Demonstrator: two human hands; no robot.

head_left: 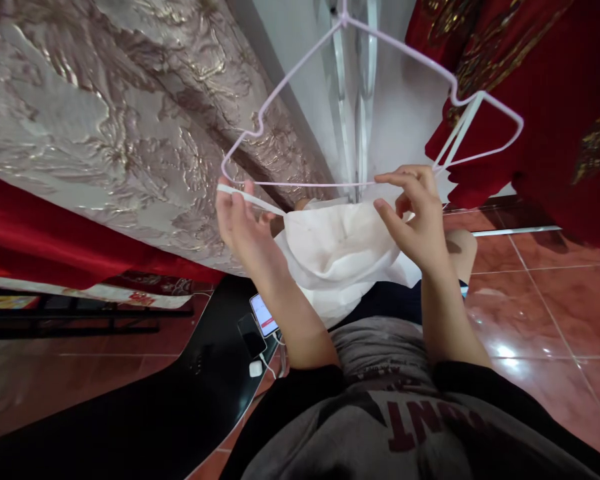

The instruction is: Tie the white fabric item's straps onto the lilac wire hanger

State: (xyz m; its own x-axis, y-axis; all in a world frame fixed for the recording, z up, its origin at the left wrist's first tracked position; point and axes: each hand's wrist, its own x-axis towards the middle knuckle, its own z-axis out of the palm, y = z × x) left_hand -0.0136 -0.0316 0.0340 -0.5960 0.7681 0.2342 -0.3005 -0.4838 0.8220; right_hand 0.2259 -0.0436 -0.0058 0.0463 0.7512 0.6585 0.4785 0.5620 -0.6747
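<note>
A pale pink clothes hanger (320, 184) hangs in front of me, its bottom bar level with my hands. A white garment (345, 240) with thin straps droops below it over my lap. My left hand (245, 220) is closed on the garment's left strap (263, 202), close under the hanger's left corner. The right strap (463, 130) loops over the hanger's right shoulder, just past the notch. Beside the bar is my right hand (413, 210), thumb and index finger spread apart. Its index fingertip is at the bar; whether it touches cannot be made out.
Embossed beige cloth (130, 113) hangs on the left, dark red cloth with gold decoration (540, 87) on the right. A black surface (200, 380) at lower left bears two phones (251, 335) with cables and a small white case (255, 369). The floor is red tile (540, 293).
</note>
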